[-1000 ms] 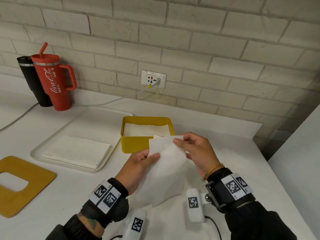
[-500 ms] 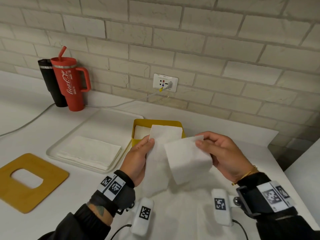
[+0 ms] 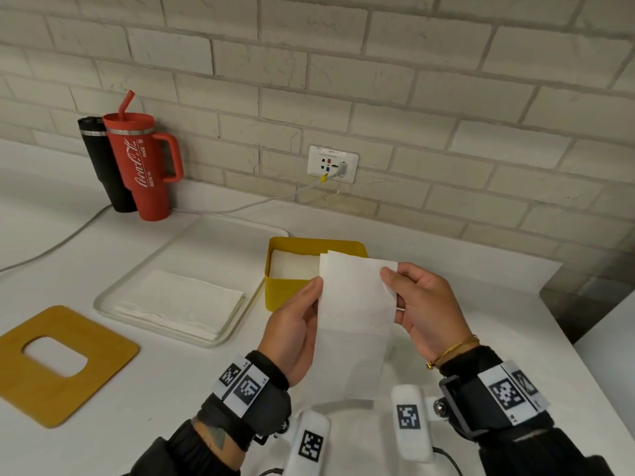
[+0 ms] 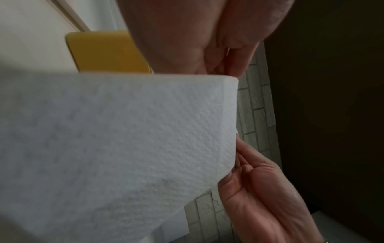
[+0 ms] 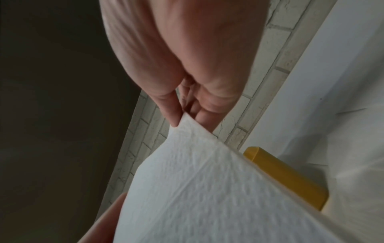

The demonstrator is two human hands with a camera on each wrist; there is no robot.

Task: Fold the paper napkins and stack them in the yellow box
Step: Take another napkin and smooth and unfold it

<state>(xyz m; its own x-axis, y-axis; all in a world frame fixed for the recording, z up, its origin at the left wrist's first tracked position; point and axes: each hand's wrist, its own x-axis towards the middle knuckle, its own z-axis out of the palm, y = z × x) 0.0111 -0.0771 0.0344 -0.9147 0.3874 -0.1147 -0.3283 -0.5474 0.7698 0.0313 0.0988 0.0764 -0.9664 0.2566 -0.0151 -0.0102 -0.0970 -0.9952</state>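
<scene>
Napkins, paper, white: one sheet (image 3: pixel 355 304) held in the air above the bench (image 3: pixel 481 304), just in front of the yellow box (image 3: pixel 285 293), its right half folded over the left and its lower end hanging loose. Unfolded stock (image 3: pixel 178 304) lies on a clear tray (image 3: pixel 240 231) to the left; folded pieces (image 3: pixel 292 266) already sit inside the box. Left hand (image 3: pixel 292 334): grip closed on the sheet's left edge, thumb in front. Right hand (image 3: pixel 426 304): grip pinching the top right corner. Risks, judged: the upper edges sit slightly stepped, so creasing now would likely set a crooked fold; the limp lower end may swing and double under itself; thin tissue could tear if the two hands pull apart; a skewed piece may catch on the box's rim.
</scene>
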